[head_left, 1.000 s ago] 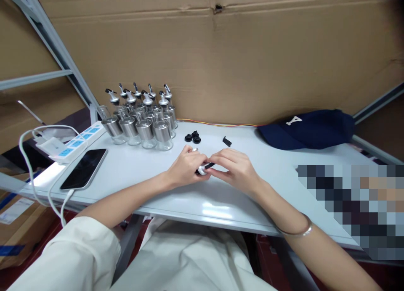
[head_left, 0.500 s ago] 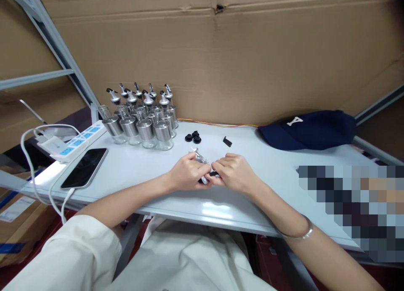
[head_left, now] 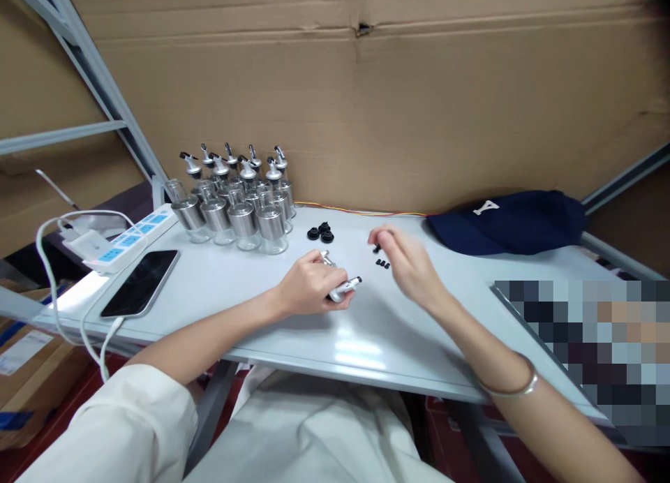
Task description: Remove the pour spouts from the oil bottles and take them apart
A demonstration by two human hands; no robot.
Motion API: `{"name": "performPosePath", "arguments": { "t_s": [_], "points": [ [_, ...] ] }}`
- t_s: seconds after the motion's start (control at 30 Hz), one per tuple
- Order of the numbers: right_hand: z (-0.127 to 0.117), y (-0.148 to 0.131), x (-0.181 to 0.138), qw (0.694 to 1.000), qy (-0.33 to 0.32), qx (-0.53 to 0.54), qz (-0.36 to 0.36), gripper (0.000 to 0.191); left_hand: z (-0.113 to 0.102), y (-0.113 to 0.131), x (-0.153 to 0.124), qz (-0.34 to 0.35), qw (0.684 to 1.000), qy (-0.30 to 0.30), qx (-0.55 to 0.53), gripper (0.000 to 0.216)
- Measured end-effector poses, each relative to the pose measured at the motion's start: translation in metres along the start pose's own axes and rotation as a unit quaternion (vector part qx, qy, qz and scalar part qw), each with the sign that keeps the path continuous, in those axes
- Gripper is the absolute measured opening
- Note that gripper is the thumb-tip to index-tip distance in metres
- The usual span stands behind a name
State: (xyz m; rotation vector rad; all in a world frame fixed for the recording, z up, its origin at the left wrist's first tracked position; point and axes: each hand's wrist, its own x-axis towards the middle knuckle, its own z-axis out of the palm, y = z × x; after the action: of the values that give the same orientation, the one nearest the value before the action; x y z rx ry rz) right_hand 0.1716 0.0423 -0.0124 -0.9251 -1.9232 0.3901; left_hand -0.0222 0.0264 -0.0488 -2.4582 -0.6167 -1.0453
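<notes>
Left hand (head_left: 308, 287) clamps a steel pourer spout (head_left: 346, 286); right hand (head_left: 413, 266), apart, grip unclear, hovers beside loose black plugs (head_left: 382, 264); beyond, spouted oil bottles (head_left: 245, 169), front row lacking spouts.

Phone (head_left: 140, 283) & pwr strip (head_left: 125, 241) left, cap (head_left: 513, 221) right.

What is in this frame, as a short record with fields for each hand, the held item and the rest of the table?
left hand: closed around a metal pourer, resting on the table
right hand: raised over the table, fingertips at a small black part; grip unclear
beside right hand: black pieces lying on the table
further back: black caps; glass bottles in a cluster
left side: phone, power strip
right side: navy cap
</notes>
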Motion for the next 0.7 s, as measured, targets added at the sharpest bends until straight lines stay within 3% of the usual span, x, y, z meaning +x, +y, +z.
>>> {"name": "performPosePath", "arguments": {
  "t_s": [0.07, 0.2, 0.33, 0.47, 0.57, 0.7],
  "points": [
    [-0.013, 0.022, 0.016, 0.998, 0.017, 0.025, 0.063, 0.028, 0.001, -0.002, -0.001, -0.002, 1.000, 0.005, 0.005, 0.015],
    [-0.026, 0.074, 0.027, 0.978, -0.026, 0.074, 0.191, 0.040, 0.004, -0.004, -0.002, -0.004, 1.000, 0.013, 0.005, 0.014],
    [-0.020, 0.100, 0.017, 0.962, -0.062, 0.006, 0.267, 0.040, 0.004, -0.004, -0.002, 0.001, 1.000, 0.015, -0.001, 0.013],
    [-0.006, 0.100, 0.013, 0.958, -0.114, -0.155, 0.214, 0.025, 0.003, -0.004, -0.001, 0.003, 1.000, 0.017, -0.004, 0.014],
    [-0.002, 0.103, 0.013, 0.938, -0.146, -0.268, 0.162, 0.019, 0.002, -0.004, -0.001, 0.005, 1.000, 0.013, -0.006, 0.014],
    [-0.009, 0.113, 0.012, 0.939, -0.166, -0.280, 0.108, 0.016, 0.002, -0.005, -0.001, 0.011, 1.000, 0.023, -0.013, 0.012]
  ]
}}
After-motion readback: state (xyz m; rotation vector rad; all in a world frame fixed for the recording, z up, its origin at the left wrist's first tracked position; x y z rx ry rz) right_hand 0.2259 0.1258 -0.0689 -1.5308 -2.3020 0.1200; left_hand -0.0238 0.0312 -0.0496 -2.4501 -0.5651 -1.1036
